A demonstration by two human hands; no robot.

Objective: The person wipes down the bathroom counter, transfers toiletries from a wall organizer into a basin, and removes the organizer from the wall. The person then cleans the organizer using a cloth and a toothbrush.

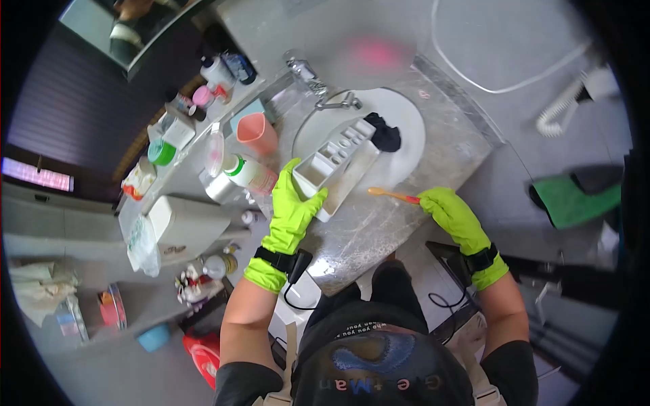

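Note:
My left hand (292, 210), in a bright green rubber glove, is closed round the near end of a white toothbrush holder (313, 172) with several compartments. The holder is tilted over the rim of the white sink (412, 152). My right hand (452, 215), gloved the same way, grips a toothbrush (396, 195) with an orange-red and tan handle, pointing left towards the holder. A crumpled black cloth (386, 134) lies in the basin at the holder's far end. The toothbrush and the holder are apart.
A chrome tap (308, 76) stands behind the sink. Left of it on the grey marble counter (369, 240) are a coral cup (256, 133) and a white bottle with a green cap (250, 173). Several toiletries line the shelf; a green cloth (579, 201) hangs at the right.

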